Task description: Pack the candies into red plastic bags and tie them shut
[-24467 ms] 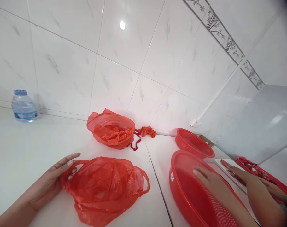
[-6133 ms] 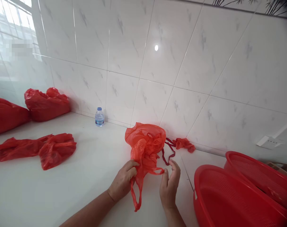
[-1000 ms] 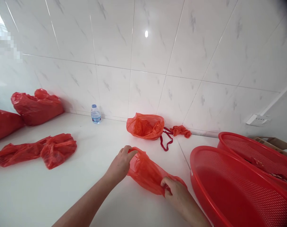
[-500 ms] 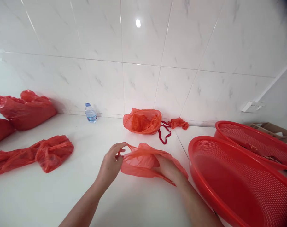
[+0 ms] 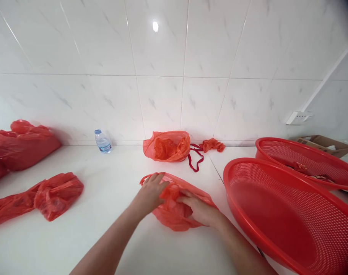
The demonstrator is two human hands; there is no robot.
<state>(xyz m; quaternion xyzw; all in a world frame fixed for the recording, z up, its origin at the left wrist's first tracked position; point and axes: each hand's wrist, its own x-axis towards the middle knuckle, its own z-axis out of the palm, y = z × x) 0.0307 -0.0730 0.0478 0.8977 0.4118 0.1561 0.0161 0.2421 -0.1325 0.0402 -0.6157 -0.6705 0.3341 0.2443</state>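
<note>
A thin red plastic bag [image 5: 176,219] lies on the white table in front of me, its mouth spread wide and its inside crumpled. My left hand [image 5: 152,193] rests over the left rim of the bag, fingers apart and reaching into the opening. At the right side, my right hand [image 5: 198,206] is inside the mouth with its fingers stretched out, touching the plastic. Part of the left fingertips is hidden in the folds.
Behind stand another opened red bag [image 5: 166,147], a dark red strap [image 5: 192,165] and a crumpled red bag [image 5: 213,145]. Red perforated baskets [image 5: 230,183] occupy the right. Leftward are a water bottle [image 5: 103,142], a knotted red bag [image 5: 57,194] and a filled red bag [image 5: 27,147].
My left hand has let go of the rim it pinched and moved over the opening. The bag's mouth now lies wider and flatter. The view has shifted slightly.
</note>
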